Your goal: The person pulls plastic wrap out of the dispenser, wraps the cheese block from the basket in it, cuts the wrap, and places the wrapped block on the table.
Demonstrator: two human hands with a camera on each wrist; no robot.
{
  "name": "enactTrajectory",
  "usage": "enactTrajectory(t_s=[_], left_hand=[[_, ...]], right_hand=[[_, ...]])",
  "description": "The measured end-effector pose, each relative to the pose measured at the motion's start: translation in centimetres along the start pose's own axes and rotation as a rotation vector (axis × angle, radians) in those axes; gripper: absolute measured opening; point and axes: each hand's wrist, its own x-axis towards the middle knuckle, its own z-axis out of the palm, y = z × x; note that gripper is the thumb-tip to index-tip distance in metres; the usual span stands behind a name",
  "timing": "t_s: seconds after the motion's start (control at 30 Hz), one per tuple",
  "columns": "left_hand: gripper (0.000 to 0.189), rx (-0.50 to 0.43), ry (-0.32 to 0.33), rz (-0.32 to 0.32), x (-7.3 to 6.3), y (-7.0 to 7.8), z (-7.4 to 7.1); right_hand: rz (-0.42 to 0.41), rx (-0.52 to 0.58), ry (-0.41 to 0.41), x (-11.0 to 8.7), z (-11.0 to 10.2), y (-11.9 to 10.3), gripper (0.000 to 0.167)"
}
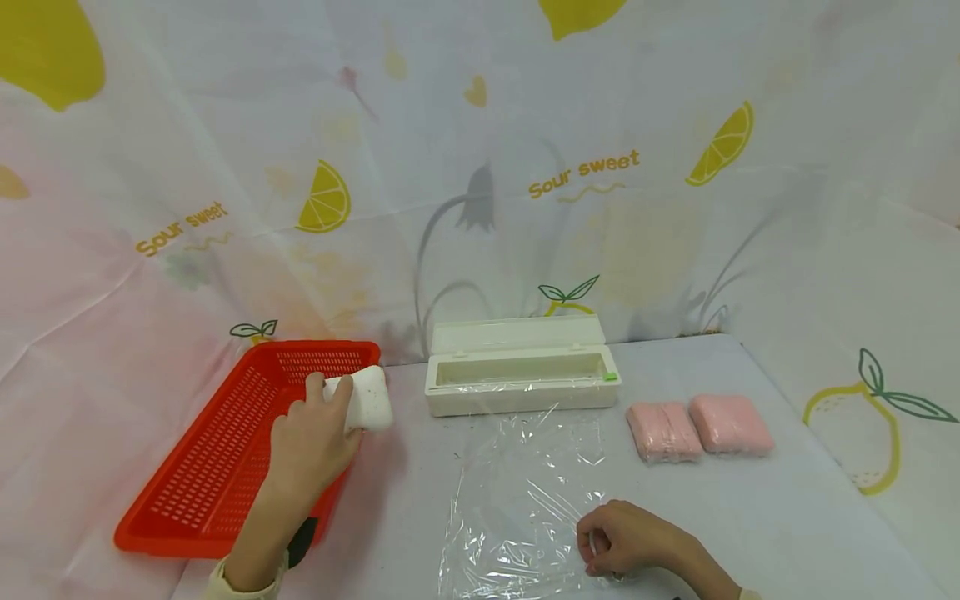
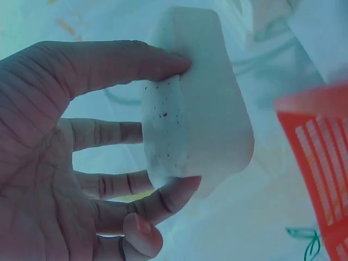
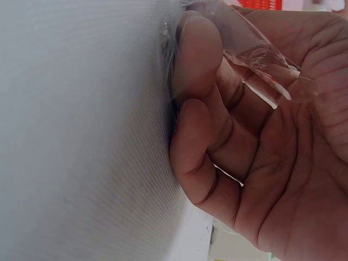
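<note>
My left hand [image 1: 311,437] grips a white rounded block [image 1: 370,398] above the right rim of a red basket [image 1: 213,433]. In the left wrist view, the thumb presses one side of the white block [image 2: 209,103], with small dark specks on its edge. A sheet of clear cling film [image 1: 517,500] lies wrinkled on the table, running from a white cling film dispenser box [image 1: 521,402]. Low on the right, my right hand [image 1: 626,537] pinches the film's near right edge with curled fingers. In the right wrist view, the film [image 3: 261,60] crosses those fingers [image 3: 198,54] close to the tabletop.
Two pink blocks, one on the left [image 1: 665,432] and one on the right [image 1: 731,423], sit side by side right of the film and look wrapped. The dispenser's lid [image 1: 517,333] stands raised against the lemon-printed cloth backdrop [image 1: 480,167]. White cloth covers the table [image 1: 795,517].
</note>
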Motion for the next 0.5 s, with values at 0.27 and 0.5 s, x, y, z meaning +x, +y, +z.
enactTrajectory(t_s=[0.27,0.5], left_hand=[[0.066,-0.140,-0.122,0.005,-0.3,3.1,1.7],[0.064,-0.224,-0.121,0.042,-0.6,4.7,3.2]], right_hand=[[0.006,-0.001,0.005,-0.2,-0.1,-0.2,0.017],[0.001,0.004,0.005,0.1,0.0,0.1,0.017]])
